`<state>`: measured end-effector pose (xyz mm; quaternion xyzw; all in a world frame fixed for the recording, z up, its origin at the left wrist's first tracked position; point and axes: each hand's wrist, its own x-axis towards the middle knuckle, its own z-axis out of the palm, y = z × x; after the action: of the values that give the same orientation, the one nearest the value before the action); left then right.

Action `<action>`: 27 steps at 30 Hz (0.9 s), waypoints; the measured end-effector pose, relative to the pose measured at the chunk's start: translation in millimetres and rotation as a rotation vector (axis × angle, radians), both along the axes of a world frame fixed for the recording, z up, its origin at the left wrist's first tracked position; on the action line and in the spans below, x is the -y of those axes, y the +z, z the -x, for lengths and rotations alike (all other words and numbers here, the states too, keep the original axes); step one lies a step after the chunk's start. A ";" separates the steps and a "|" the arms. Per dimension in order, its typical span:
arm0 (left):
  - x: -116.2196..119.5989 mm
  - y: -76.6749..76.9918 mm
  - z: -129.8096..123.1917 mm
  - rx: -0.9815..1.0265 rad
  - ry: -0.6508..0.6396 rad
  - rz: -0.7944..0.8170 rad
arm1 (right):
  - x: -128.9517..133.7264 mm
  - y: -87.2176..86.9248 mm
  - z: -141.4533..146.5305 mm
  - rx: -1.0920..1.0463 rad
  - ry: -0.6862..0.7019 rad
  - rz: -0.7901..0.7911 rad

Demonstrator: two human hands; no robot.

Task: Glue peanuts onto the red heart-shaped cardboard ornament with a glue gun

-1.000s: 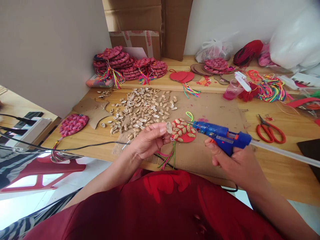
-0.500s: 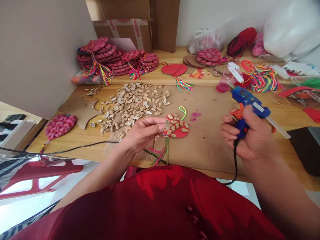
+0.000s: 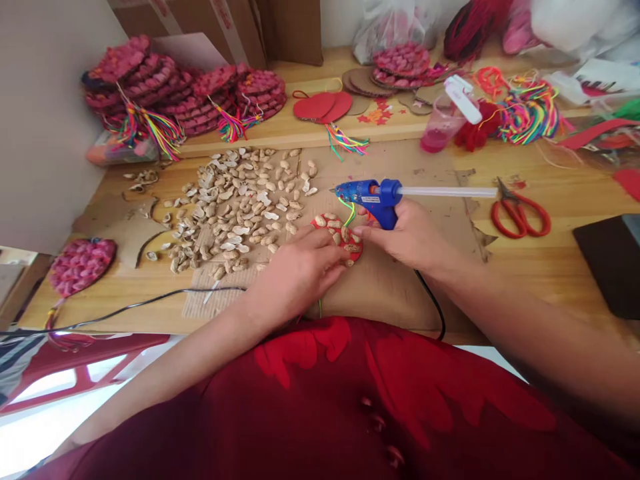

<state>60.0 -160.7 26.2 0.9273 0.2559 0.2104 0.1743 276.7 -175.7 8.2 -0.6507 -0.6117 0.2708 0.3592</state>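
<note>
A round red disc (image 3: 357,249) lies on the cardboard with several peanut shells (image 3: 345,233) on it and a yellow-green cord loop (image 3: 349,212) at its far edge. My left hand (image 3: 300,270) bends over the disc's near left side, fingers closed and pressed down at a peanut shell, mostly covered by them. My right hand (image 3: 417,233) grips a blue hot glue gun (image 3: 385,207) by its handle. The gun's nozzle points left, above and beyond the disc, and a clear glue stick (image 3: 450,192) sticks out behind. My right fingertips are close to the disc's right edge.
Loose peanut shells (image 3: 240,207) spread across the left of the cardboard (image 3: 400,290). Red-handled scissors (image 3: 520,212) and a black flat object (image 3: 613,263) lie rightward. Stacked pink peanut discs (image 3: 170,100) stand behind. A cup of pink liquid (image 3: 440,130) is at the back. A black cable (image 3: 150,301) crosses the front left.
My right hand has brought the glue gun leftward, close to the disc, and turned it nozzle left. My left hand has lowered its peanut shell onto the disc. The view has shifted, showing the scissors.
</note>
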 end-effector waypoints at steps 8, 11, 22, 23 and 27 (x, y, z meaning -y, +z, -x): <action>-1.9 1.1 -4.6 -0.148 -0.003 -0.159 | 9.1 -4.7 2.7 0.178 -0.005 -0.079; -2.7 2.2 -5.5 -0.163 -0.001 -0.156 | 10.3 -6.6 2.7 0.183 0.006 -0.097; -4.2 1.9 -8.0 -0.213 -0.007 -0.188 | 9.9 -7.6 4.9 0.175 0.030 -0.084; -4.3 1.4 -8.0 -0.212 -0.007 -0.187 | 9.9 -7.8 5.3 0.176 0.030 -0.086; -4.0 2.0 -8.8 -0.215 -0.013 -0.192 | 9.9 -8.2 6.1 0.197 0.033 -0.107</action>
<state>68.8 -156.7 28.2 0.9585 0.2460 0.1323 0.0579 270.6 -185.6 0.1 -0.6439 -0.6682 0.1787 0.3270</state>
